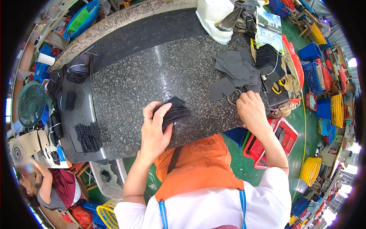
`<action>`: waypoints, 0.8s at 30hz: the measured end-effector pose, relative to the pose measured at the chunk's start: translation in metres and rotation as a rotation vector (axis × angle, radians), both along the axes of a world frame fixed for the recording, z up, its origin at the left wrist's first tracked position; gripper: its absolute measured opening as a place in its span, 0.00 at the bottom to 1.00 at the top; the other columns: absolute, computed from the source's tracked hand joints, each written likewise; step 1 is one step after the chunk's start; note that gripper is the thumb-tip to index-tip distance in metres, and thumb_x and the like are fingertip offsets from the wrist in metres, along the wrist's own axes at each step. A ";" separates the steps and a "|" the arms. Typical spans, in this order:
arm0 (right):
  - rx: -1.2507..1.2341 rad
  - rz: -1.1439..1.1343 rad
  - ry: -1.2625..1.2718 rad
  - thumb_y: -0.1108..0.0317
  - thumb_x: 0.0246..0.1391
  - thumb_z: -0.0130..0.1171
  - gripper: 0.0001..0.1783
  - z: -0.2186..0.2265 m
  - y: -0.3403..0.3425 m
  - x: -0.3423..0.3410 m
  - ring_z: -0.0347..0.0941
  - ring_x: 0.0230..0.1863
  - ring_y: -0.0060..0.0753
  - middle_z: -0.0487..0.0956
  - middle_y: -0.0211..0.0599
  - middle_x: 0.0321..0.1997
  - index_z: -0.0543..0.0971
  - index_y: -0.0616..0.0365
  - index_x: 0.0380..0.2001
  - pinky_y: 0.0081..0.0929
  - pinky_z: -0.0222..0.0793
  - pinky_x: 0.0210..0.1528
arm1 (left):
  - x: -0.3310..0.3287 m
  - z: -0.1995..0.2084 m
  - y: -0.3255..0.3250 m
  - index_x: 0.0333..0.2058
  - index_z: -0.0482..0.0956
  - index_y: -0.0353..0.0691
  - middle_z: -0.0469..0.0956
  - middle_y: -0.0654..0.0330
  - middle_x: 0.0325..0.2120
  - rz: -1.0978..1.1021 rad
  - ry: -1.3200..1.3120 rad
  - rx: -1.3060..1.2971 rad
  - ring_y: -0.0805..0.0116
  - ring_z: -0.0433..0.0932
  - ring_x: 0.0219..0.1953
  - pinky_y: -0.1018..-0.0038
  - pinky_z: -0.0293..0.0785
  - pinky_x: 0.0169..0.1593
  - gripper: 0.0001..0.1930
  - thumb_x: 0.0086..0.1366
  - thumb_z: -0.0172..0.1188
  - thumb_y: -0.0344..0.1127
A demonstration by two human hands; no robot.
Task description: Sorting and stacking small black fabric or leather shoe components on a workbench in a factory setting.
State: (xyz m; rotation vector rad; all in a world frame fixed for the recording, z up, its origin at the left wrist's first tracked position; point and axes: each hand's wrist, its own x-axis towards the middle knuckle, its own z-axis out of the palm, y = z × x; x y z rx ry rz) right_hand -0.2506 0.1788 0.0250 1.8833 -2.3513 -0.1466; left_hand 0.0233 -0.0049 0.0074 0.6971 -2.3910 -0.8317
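My left hand is wrapped round a stack of black fabric-like pieces, resting near the front edge of the speckled stone table. At the right, my right hand is closed, fingertips together low at the table surface. A thin white band loops out from those fingertips, so the pinch seems to be on it. Just beyond lie loose dark grey flat pieces, with a larger spread pile behind them. Part of the band is hidden under the fingers.
Banded black stacks and yellow-handled scissors lie at the right edge. More black stacks sit on the left. A white holder stands at the back. Red baskets are below right; another person sits at lower left.
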 end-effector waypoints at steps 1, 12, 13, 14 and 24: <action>-0.037 0.025 -0.078 0.70 0.43 0.63 0.05 -0.003 0.005 -0.005 0.70 0.43 0.40 0.75 0.36 0.33 0.78 0.56 0.25 0.36 0.65 0.47 | -0.005 0.003 0.004 0.59 0.70 0.42 0.69 0.49 0.54 -0.009 0.009 0.021 0.48 0.75 0.51 0.61 0.75 0.52 0.37 0.49 0.69 0.19; -1.045 -0.442 -1.651 0.71 0.62 0.55 0.12 0.000 0.037 -0.079 0.81 0.31 0.26 0.73 0.59 0.65 0.79 0.67 0.45 0.29 0.81 0.40 | 0.010 0.012 0.007 0.46 0.77 0.38 0.78 0.53 0.42 0.122 0.048 0.193 0.55 0.80 0.44 0.67 0.76 0.49 0.20 0.54 0.66 0.20; -1.043 -0.407 -1.550 0.72 0.63 0.52 0.16 0.012 0.030 -0.075 0.79 0.28 0.24 0.71 0.56 0.66 0.78 0.68 0.51 0.27 0.81 0.40 | 0.023 0.020 0.004 0.47 0.77 0.37 0.78 0.55 0.42 0.173 0.088 0.304 0.60 0.80 0.44 0.69 0.75 0.50 0.20 0.54 0.67 0.21; -1.035 -0.354 -1.468 0.72 0.64 0.49 0.20 0.024 0.025 -0.066 0.78 0.25 0.23 0.70 0.53 0.68 0.76 0.69 0.56 0.26 0.81 0.40 | 0.037 0.028 0.002 0.48 0.77 0.36 0.78 0.57 0.42 0.244 0.133 0.402 0.64 0.79 0.45 0.71 0.74 0.51 0.21 0.54 0.68 0.22; -0.098 0.023 -1.517 0.78 0.54 0.58 0.35 0.034 -0.113 0.039 0.77 0.34 0.18 0.75 0.44 0.62 0.67 0.62 0.67 0.19 0.76 0.39 | 0.243 0.119 -0.082 0.60 0.68 0.29 0.77 0.52 0.50 0.908 0.861 0.337 0.64 0.78 0.51 0.69 0.74 0.57 0.34 0.54 0.70 0.23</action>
